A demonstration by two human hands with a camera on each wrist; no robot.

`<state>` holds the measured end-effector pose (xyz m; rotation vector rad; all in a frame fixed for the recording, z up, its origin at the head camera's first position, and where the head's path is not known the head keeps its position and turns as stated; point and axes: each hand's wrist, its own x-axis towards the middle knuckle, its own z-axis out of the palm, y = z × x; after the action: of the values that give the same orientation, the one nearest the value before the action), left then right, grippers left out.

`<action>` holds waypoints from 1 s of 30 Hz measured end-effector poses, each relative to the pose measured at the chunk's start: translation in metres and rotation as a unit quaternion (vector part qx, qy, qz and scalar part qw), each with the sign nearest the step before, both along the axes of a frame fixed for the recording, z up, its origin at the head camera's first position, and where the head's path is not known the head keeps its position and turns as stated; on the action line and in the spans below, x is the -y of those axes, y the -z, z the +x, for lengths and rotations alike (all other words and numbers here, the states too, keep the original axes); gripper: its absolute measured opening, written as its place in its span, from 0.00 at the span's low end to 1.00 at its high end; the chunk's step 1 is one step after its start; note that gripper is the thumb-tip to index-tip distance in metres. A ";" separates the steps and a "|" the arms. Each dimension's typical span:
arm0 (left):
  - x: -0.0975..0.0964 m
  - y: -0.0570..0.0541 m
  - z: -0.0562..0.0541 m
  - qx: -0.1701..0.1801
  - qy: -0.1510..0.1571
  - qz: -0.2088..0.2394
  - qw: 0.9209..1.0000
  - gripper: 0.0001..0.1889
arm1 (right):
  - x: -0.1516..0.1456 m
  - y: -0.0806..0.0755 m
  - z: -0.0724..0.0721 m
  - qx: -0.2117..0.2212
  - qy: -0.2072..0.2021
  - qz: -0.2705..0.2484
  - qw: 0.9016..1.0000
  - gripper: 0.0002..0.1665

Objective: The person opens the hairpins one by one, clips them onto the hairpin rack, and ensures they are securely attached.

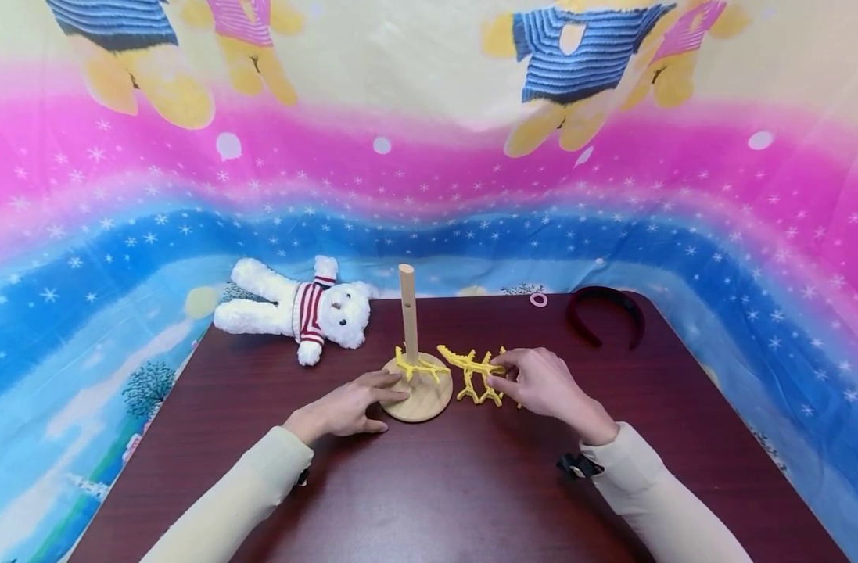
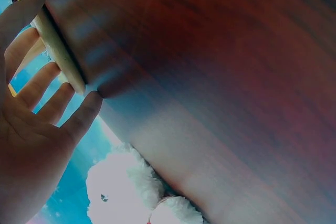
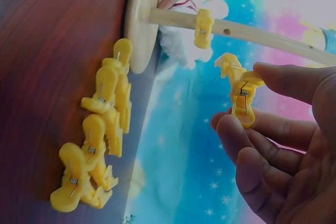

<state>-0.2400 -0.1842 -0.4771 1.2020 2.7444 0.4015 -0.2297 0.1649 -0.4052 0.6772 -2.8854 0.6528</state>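
A wooden stand has a round base (image 1: 421, 403) and an upright post (image 1: 410, 320). Several yellow spring clips (image 1: 423, 369) show low at the post; in the right wrist view one clip (image 3: 203, 29) is against it. My left hand (image 1: 347, 405) rests on the base's left edge, fingers spread and fairly straight. My right hand (image 1: 544, 387) pinches a yellow spring clip (image 3: 244, 92) between thumb and fingers, above the table. Another clip's jaw end shows behind it. More yellow clips (image 3: 102, 90) lie in a row on the table, right of the base, partly hidden by the right hand in the head view.
A white teddy bear (image 1: 344, 313) in a red-striped sweater lies at the back left of the dark table (image 1: 429, 485). A dark red headband (image 1: 604, 293) and a small pink ring (image 1: 538, 299) lie at the back right. A printed cloth hangs behind.
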 end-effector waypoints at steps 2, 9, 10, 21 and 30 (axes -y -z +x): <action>0.000 0.000 0.000 0.003 0.000 0.000 1.000 0.32 | 0.002 -0.002 0.001 -0.004 -0.008 0.001 1.000 0.14; 0.000 0.000 -0.001 -0.001 0.004 -0.001 1.000 0.32 | 0.013 -0.009 0.003 -0.013 -0.031 -0.001 0.999 0.10; 0.000 0.000 -0.001 -0.002 0.004 -0.001 1.000 0.32 | 0.015 -0.009 0.003 -0.013 -0.032 -0.002 0.999 0.10; 0.000 0.000 -0.001 -0.002 0.007 0.001 1.000 0.32 | 0.037 -0.012 -0.003 -0.029 -0.060 -0.009 0.998 0.09; 0.000 -0.001 0.000 0.006 0.007 0.004 1.000 0.32 | 0.054 -0.011 -0.011 -0.034 -0.055 -0.001 0.998 0.12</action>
<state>-0.2401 -0.1844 -0.4761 1.2164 2.7260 0.4162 -0.2407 0.1114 -0.3938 0.8465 -2.8008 0.6318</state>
